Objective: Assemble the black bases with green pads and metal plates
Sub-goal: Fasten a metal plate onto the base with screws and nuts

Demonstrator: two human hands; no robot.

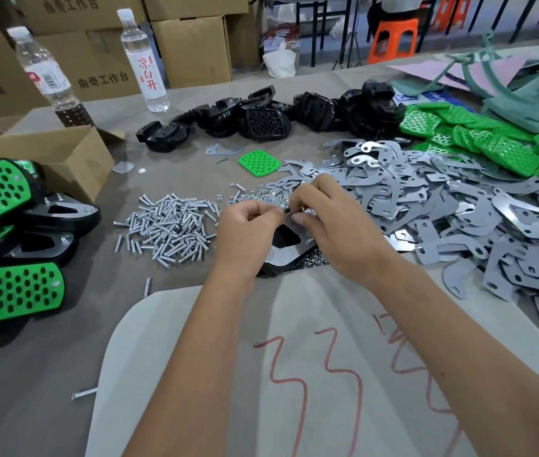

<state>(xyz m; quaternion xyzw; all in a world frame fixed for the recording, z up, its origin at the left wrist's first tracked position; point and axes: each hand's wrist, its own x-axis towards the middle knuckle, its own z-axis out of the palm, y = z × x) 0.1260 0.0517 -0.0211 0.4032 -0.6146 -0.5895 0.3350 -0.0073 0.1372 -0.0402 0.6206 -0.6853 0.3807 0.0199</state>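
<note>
Black base [286, 250] (metal plate on top) lies under both hands, left [248, 227] and right [330, 219], pinching small hardware.

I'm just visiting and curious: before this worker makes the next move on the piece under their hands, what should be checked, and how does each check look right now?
1. Black base on the table between both hands: ok.
2. Metal plate lying on that base: ok, it appears seated.
3. Left hand steadying the piece: ok, fingers curled at its top edge.
4. Right hand holding small fasteners: ok, shiny bits show at the fingertips; exactly which kind, cannot tell.
5. Screw pile within reach: ok, beside the left hand.
6. Green pad fitted underneath: cannot tell, hidden.
</note>
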